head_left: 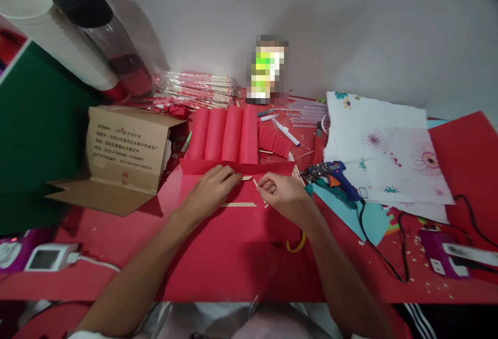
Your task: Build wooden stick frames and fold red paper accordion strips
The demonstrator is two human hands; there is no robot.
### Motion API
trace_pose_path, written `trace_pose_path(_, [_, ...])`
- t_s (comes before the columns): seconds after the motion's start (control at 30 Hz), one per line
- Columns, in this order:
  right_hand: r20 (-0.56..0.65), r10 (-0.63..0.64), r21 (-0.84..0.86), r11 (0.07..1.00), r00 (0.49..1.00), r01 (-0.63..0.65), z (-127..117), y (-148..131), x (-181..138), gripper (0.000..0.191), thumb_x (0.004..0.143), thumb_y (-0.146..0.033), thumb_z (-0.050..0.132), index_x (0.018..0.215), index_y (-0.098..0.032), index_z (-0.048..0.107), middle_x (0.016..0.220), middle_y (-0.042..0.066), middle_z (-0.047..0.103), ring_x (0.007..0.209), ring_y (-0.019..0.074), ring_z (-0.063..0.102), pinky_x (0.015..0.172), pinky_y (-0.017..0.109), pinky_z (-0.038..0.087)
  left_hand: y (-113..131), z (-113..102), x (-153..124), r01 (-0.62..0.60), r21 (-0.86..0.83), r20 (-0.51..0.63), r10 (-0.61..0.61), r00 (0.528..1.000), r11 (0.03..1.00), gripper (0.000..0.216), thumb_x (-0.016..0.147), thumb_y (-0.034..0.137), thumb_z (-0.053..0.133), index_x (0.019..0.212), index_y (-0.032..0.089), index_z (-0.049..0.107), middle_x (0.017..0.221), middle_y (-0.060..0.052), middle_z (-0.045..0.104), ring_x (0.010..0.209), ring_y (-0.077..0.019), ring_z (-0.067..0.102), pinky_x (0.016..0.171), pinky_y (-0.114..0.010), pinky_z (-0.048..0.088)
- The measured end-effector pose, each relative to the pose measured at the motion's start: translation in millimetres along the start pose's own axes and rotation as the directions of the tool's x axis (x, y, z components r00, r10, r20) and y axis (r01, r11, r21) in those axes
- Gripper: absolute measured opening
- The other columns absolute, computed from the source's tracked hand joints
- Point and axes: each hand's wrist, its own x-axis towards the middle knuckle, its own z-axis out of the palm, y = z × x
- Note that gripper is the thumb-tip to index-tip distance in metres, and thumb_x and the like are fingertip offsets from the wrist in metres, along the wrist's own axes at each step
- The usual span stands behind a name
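Note:
My left hand (212, 188) is closed, fingers curled and pressed down over a pale wooden stick (246, 178) whose end sticks out past the fingertips. Just right of it, my right hand (283, 193) pinches a short piece of stick (255, 182) between thumb and forefinger. Under both hands lies a large sheet of red paper (221, 256), its far edge folded up. More pale sticks (239, 204) lie on the sheet, close to my left wrist. Beyond the sheet stands red paper shaped into several rounded ridges (227, 134). Yellow-handled scissors (298, 243) are partly hidden by my right forearm.
A blue glue gun (348, 180) with a black cable lies right, beside patterned white sheets (373, 147). At left stand an open cardboard box (126, 144), stacked paper cups (58, 43) and a bottle (112, 43). Wrapped sticks (198, 87) and a blurred phone (266, 69) are along the wall.

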Motion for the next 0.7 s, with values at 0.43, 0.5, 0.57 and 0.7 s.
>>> trace_pose_path(0.43, [-0.060,0.007,-0.110,0.994,0.998,-0.014,11,-2,0,0.005,0.087,-0.021,0.060,0.087,-0.021,0.066,0.076,0.001,0.073,0.068,0.0151,0.065,0.064,0.027,0.041,2,2,4,0.008,0.058,0.033,-0.010,0.999,0.998,0.023,0.099,0.017,0.051,0.117,0.016,0.065,0.101,-0.009,0.066,0.088,-0.0212,0.056,0.082,-0.034,0.048])
trace_pose_path(0.5, [-0.060,-0.004,-0.110,0.994,0.998,-0.003,11,-2,0,0.006,0.088,-0.021,0.060,0.086,-0.021,0.066,0.074,0.001,0.073,0.068,0.0155,0.065,0.064,0.027,0.042,2,2,4,0.005,0.058,0.030,-0.007,1.000,0.998,0.022,0.099,0.017,0.051,0.116,0.016,0.065,0.101,-0.009,0.066,0.088,-0.0210,0.056,0.082,-0.034,0.047])
trace_pose_path(0.57, [-0.058,-0.008,-0.104,0.995,0.998,0.001,11,-1,1,0.006,0.088,-0.022,0.060,0.086,-0.021,0.066,0.073,0.001,0.072,0.067,0.0157,0.065,0.065,0.027,0.042,2,3,4,0.004,0.059,0.035,-0.007,0.999,0.998,0.022,0.099,0.017,0.051,0.116,0.016,0.065,0.101,-0.008,0.066,0.088,-0.0210,0.056,0.082,-0.034,0.047])
trace_pose_path(0.7, [-0.068,-0.016,-0.092,0.996,0.998,0.009,12,0,1,0.005,0.087,-0.021,0.060,0.086,-0.021,0.066,0.075,0.001,0.073,0.067,0.0151,0.065,0.064,0.027,0.042,3,3,5,0.009,0.060,0.036,-0.011,0.999,0.998,0.022,0.099,0.017,0.051,0.116,0.016,0.065,0.100,-0.009,0.065,0.088,-0.0209,0.056,0.082,-0.034,0.047])
